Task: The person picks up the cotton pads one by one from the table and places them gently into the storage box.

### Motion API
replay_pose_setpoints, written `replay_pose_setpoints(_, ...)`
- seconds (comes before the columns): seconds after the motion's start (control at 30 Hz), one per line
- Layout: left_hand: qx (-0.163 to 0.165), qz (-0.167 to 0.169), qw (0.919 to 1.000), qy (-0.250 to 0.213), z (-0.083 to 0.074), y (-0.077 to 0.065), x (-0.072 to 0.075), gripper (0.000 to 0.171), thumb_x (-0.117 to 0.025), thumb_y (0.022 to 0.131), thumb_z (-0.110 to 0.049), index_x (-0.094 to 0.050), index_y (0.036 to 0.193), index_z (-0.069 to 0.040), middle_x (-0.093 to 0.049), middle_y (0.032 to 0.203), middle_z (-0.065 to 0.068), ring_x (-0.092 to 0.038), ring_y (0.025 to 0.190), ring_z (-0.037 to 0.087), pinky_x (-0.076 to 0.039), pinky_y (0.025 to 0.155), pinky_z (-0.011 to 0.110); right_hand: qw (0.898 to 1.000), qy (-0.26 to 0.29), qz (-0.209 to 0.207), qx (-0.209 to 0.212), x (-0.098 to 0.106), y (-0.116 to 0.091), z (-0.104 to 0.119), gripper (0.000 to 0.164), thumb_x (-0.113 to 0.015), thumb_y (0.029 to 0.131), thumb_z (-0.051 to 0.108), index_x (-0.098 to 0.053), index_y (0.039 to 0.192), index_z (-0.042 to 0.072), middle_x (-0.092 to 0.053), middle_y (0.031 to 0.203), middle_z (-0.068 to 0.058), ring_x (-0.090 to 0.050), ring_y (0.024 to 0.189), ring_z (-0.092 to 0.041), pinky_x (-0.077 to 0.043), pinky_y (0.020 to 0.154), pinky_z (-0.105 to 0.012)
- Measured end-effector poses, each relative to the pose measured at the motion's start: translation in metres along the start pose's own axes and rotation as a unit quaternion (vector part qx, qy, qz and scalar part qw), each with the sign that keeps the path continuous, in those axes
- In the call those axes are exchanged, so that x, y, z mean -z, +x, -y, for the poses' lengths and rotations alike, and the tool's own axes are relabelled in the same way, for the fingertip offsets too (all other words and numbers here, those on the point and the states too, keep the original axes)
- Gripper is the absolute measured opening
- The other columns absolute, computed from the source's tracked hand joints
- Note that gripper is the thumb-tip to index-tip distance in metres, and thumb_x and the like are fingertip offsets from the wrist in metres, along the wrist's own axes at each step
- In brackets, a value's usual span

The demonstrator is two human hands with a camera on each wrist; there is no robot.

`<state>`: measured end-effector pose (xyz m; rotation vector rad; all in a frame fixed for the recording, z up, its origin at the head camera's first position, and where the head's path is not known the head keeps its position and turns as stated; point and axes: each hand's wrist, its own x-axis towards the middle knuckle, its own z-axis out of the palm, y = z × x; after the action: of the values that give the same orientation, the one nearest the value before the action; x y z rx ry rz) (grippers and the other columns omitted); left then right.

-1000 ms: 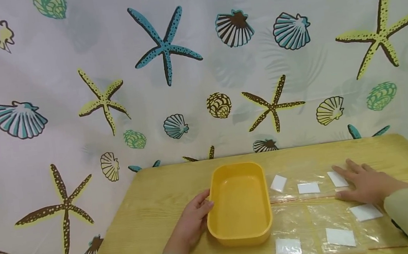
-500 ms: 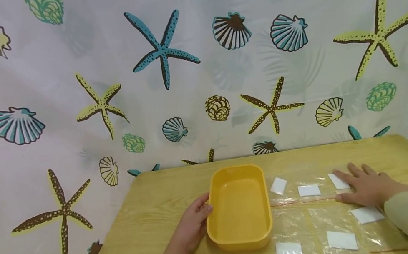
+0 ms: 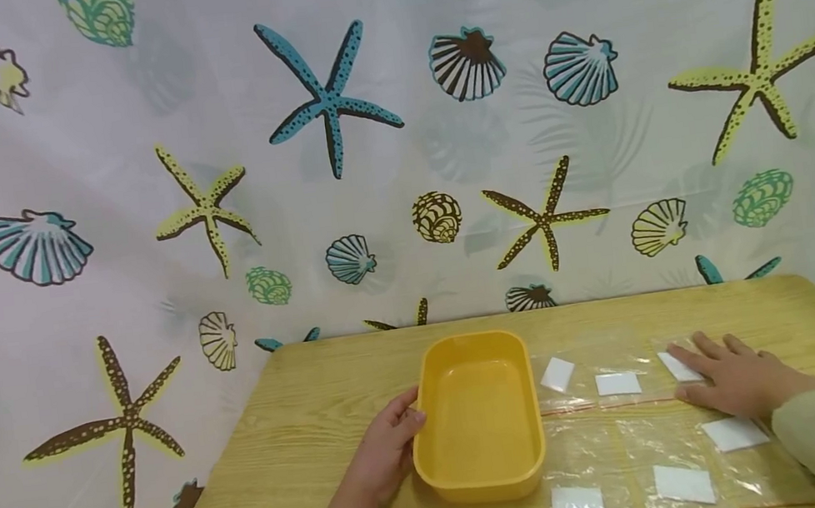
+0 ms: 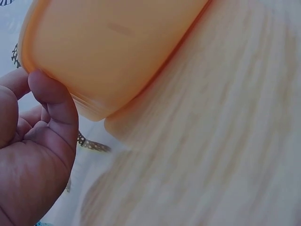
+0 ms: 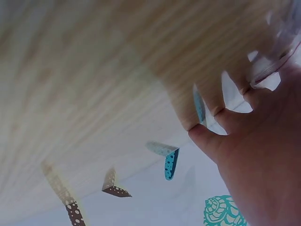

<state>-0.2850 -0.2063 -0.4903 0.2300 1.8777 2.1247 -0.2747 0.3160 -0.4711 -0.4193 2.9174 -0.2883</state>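
On the wooden table a yellow plastic tub (image 3: pixel 476 426) stands with nothing in it. My left hand (image 3: pixel 383 451) grips its left side, the thumb at the rim; the left wrist view shows that thumb and the fingers at the edge of the tub (image 4: pixel 108 52). To the right, several clear zip bags (image 3: pixel 583 443) lie flat in two rows, each with a white rectangle on or in it. My right hand (image 3: pixel 746 379) rests with spread fingers on the far right bag, partly covering its white rectangle (image 3: pixel 679 367). In the right wrist view the hand (image 5: pixel 263 141) presses down, fingers extended.
The wooden table (image 3: pixel 319 406) reaches back to a white curtain (image 3: pixel 382 165) printed with starfish and shells. It also hangs along the left and right sides. Red zip strips (image 3: pixel 569 410) edge some bags.
The head view has tilted slightly, so everything sits a little lower in it. Both hands, the tub and the bags keep nearly the same places.
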Motion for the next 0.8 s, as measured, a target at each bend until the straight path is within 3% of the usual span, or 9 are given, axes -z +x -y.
replay_pose_setpoints(0.3,0.006,0.008,0.9999,0.004,-0.0013,0.0016,-0.0002,0.058,-0.057,0.105,-0.018,-0.034,0.156,-0.003,-0.055,0.113,0.012,-0.061,0.098,0.019,-0.056,0.085,0.032,1.0,0.003,-0.002,-0.012,-0.0069,0.0058,-0.0084,0.086,-0.036,0.097,0.073,-0.027,0.161,0.016,-0.021,0.159,-0.032,-0.017,0.135,-0.069,-0.022,0.093,-0.085)
replay_pose_setpoints(0.8,0.0,0.017,0.9998,-0.008,0.0008,0.0005,0.0017,0.062,-0.06,0.104,-0.021,-0.033,0.157,-0.003,-0.057,0.112,0.011,-0.063,0.095,0.018,-0.057,0.083,0.031,1.0,-0.009,-0.015,-0.01,-0.0081,0.0036,-0.0072,0.083,-0.032,0.099,0.072,-0.03,0.16,0.015,-0.026,0.158,-0.031,-0.021,0.134,-0.069,-0.026,0.092,-0.084)
